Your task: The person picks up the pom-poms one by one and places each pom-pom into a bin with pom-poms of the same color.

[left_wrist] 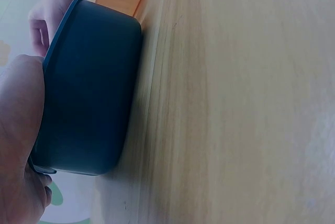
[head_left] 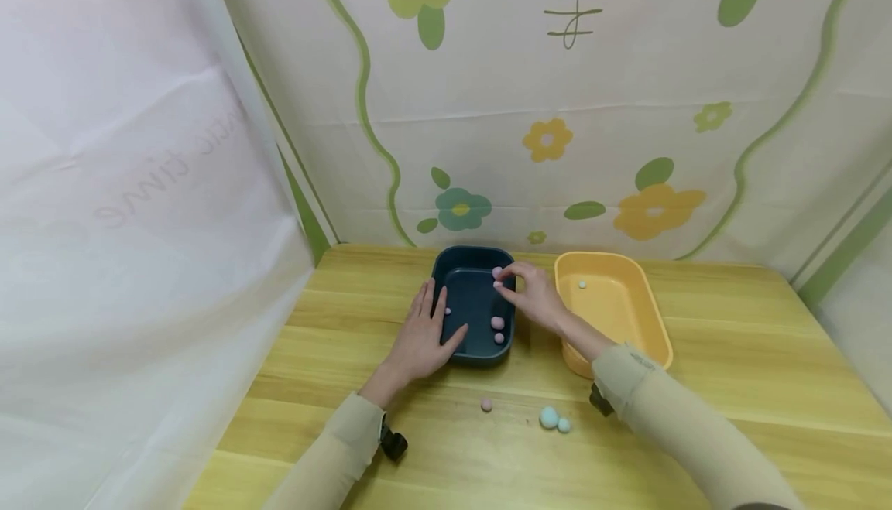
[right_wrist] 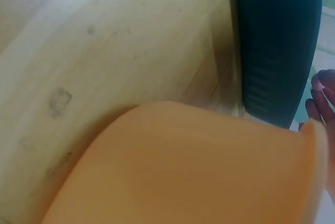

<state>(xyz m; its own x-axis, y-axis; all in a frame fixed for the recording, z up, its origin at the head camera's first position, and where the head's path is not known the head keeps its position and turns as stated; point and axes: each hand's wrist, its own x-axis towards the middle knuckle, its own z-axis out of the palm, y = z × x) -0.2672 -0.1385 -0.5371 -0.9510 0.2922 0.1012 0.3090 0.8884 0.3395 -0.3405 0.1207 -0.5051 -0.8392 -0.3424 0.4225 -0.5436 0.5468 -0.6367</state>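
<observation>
My left hand [head_left: 422, 340] rests on the left side of a dark blue tray [head_left: 477, 357], its fingers spread and straight over the rim. Over the tray's right side, my right hand [head_left: 540, 297] pinches a small pink ball [head_left: 497, 272] between thumb and fingertips; the right wrist view also shows a pale pink ball [right_wrist: 316, 82] at the fingertips. Inside the tray lie two pink balls [head_left: 498, 323] near the right wall and a tiny pale ball [head_left: 447, 311] beside my left fingers.
Right of the blue tray stands a yellow tray [head_left: 616, 301] holding a small light blue ball [head_left: 582, 284]; my right forearm crosses above it. On the wooden table [head_left: 446, 471] in front lie a pink ball [head_left: 486, 405] and two light blue balls [head_left: 549, 417]. A flowered curtain [head_left: 502, 84] hangs behind.
</observation>
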